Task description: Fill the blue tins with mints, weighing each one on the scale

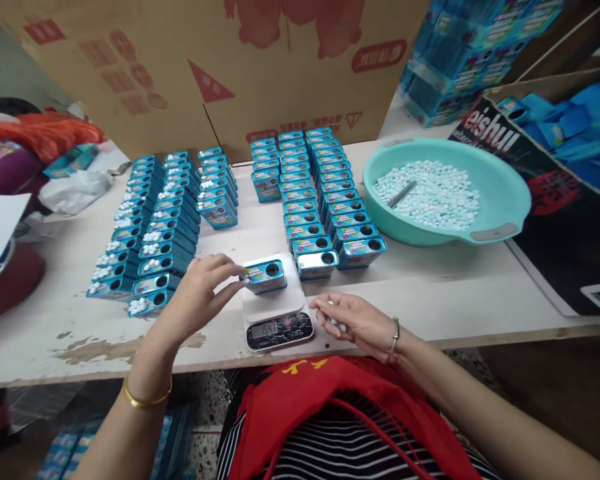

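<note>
A blue candy box [267, 279] with a round dark hole in its top stands on a white kitchen scale [275, 303] with a lit display. The thumb and fingertips of my left hand [207, 287] pinch the box at its left end. Just right of the scale, my right hand [353, 319] is curled, palm up, around several small white candies [337, 325]. Beyond that hand, a turquoise basin [497, 193] holds many pale candies [430, 193], with a grey stick-like tool [403, 194] lying on them.
Rows of blue boxes with open holes [303, 217] stand behind the scale. At left, other rows of boxes [163, 230] have white candies heaped on many tops. A large cardboard carton [220, 60] backs the table. A black-printed box [545, 220] of blue packs stands at right.
</note>
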`<state>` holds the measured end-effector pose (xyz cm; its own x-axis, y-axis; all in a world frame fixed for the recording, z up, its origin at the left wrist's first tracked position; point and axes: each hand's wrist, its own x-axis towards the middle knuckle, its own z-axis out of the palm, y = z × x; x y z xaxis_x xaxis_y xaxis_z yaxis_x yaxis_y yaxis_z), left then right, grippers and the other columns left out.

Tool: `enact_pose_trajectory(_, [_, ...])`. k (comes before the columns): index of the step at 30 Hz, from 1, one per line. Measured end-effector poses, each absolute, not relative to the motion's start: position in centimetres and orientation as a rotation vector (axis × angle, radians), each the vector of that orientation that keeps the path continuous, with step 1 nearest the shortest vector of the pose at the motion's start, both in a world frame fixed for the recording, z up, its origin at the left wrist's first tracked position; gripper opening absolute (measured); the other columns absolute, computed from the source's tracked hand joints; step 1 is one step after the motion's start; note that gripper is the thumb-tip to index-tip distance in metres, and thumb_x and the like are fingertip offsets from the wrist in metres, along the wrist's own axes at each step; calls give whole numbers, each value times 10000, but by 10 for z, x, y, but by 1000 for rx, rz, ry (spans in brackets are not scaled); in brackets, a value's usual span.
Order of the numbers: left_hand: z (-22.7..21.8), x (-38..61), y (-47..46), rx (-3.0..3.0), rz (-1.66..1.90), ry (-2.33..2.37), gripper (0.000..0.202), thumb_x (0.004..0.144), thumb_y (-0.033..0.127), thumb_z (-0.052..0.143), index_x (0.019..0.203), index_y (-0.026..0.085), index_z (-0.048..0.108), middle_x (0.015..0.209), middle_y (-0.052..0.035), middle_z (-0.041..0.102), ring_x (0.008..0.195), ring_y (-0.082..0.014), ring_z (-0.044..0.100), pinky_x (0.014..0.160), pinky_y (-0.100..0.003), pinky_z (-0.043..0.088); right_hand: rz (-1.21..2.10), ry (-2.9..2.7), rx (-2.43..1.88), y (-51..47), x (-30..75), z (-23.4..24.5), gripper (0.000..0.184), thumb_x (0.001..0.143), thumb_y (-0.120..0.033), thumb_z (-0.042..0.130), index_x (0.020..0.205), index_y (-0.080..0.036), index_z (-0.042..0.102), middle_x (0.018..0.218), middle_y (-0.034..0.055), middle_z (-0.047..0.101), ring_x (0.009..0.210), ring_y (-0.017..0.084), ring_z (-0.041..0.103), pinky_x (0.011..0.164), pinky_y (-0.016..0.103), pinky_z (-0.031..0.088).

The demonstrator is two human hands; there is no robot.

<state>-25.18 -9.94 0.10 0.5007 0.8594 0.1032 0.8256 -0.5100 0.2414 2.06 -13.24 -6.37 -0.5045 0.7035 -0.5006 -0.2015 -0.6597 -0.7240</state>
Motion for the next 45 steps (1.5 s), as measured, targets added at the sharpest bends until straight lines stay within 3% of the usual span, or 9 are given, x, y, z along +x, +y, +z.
enact_pose_trajectory(8, [-5,-233,-92,2531,285,1422,208,918,342,450,891,198,598,873,-21,621,828,-148,538,741,-297,316,2046,-1323,-1052,-62,-19,-16,357,737,-490,647,750,-137,598,451,-98,391,356,14,237,390,208,125])
enact_pose_trajectory(17, [-15,-235,-99,2393,441,1475,188,906,357,484,884,204,592,873,-9,629,843,-145,540,748,-297,310,1755,-1697,-1250,-38,-43,-13,370,755,-463,623,690,-100,644,390,-105,313,407,33,256,450,224,178])
enact_pose_trajectory(28, [-18,-208,-85,2449,465,1460,203,928,338,441,924,213,601,897,-10,642,868,-155,548,773,-328,291,1972,-1203,-1163,-61,-2,-14,390,753,-459,635,900,-97,646,459,-104,364,367,16,237,394,205,120])
enact_pose_trajectory(32, [-10,-219,-82,2481,325,1435,397,851,489,532,1160,240,531,1111,-49,613,1010,-203,540,839,-344,316,2109,-1094,-1215,-87,28,-32,434,741,-504,637,908,-104,649,473,-94,372,367,15,241,394,211,112])
enact_pose_trajectory(34, [-6,-230,-74,2508,149,1385,440,825,502,561,1182,248,516,1109,-47,619,991,-207,555,835,-344,325,2204,-1045,-1255,-103,39,-47,461,720,-528,649,900,-103,647,479,-91,378,369,15,242,395,213,110])
enact_pose_trajectory(38, [1,-246,-22,2578,136,1516,292,860,431,524,1077,240,568,980,-24,649,897,-189,578,779,-329,324,2300,-902,-1304,-129,48,-77,487,706,-566,643,889,-115,636,491,-93,382,369,9,222,402,214,98])
enact_pose_trajectory(45, [-39,-239,117,2624,236,1726,309,790,366,596,1062,219,590,1028,-60,642,973,-237,553,839,-362,306,2274,-755,-1283,-143,44,-99,489,706,-584,633,860,-120,620,476,-100,381,362,8,198,405,216,103])
